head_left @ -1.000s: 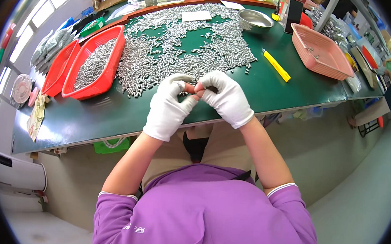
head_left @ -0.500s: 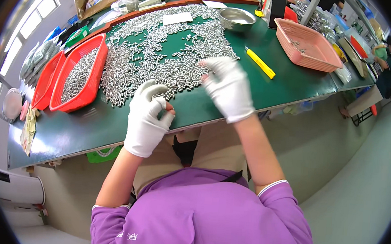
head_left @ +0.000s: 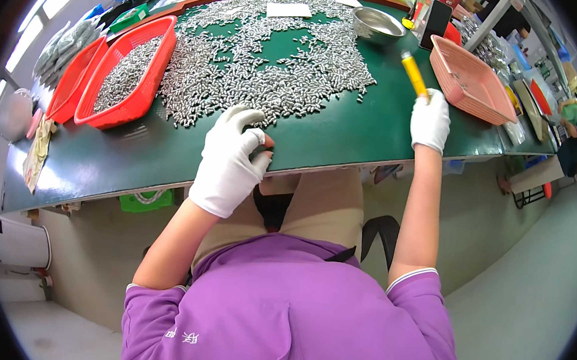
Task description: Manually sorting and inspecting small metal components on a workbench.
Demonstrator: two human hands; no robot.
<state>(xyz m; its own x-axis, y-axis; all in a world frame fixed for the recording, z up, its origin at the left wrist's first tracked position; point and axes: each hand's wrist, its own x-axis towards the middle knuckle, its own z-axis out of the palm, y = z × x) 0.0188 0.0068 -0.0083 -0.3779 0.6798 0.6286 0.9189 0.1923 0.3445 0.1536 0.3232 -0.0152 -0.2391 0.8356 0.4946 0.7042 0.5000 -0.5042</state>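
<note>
Right hand on the yellow tool, left hand at the edge of the metal parts

The right hand [head_left: 430, 120], in a white glove, is stretched out to the right part of the green table [head_left: 345, 134] and has its fingers closed round the near end of a yellow tool [head_left: 414, 73]. The tool is a slim yellow stick; its long axis runs from the hand away toward the far edge, tilted a little to the left, so nearly all of its length lies beyond the fingers. It lies between the steel bowl [head_left: 377, 24] at the far side and the pink basket [head_left: 471, 79] to the right, near both but touching neither as far as can be seen. The right hand is by far the nearer to it; the left is well apart, toward the middle of the near edge.

The left hand [head_left: 231, 159], also gloved, rests at the near edge of the table with its fingers curled narrow, the thumb and forefinger pinched together on something small; what it is cannot be told. Just beyond its fingertips begins the wide spread of small silvery metal parts [head_left: 270, 65], which covers the middle of the table up to the far edge. More of them fill the red basket [head_left: 132, 69] toward the left end
</note>
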